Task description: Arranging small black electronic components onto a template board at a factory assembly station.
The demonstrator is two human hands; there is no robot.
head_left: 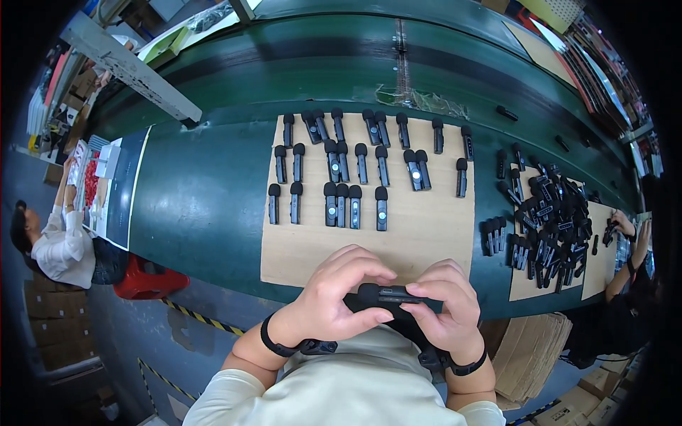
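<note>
Right hand (452, 304) pinching black microphone (387, 293); left hand (332, 297) curling around, contact unclear | apparently inspecting it between them | next move likely requiring steady grip

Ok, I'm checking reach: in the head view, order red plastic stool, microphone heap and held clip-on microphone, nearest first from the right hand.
1. Held clip-on microphone: touching the right hand.
2. Microphone heap: table's right side.
3. Red plastic stool: far left.

- This is a factory-like workshop
- Long, smooth dark-green worktop (199, 177), co-workers (64, 245) on either side
- Heaped small black foam-topped devices (558, 234)
- Yellow-and-black striped floor tape (202, 318)
- Stacked flat brown cardboard sheets (529, 355)
</note>
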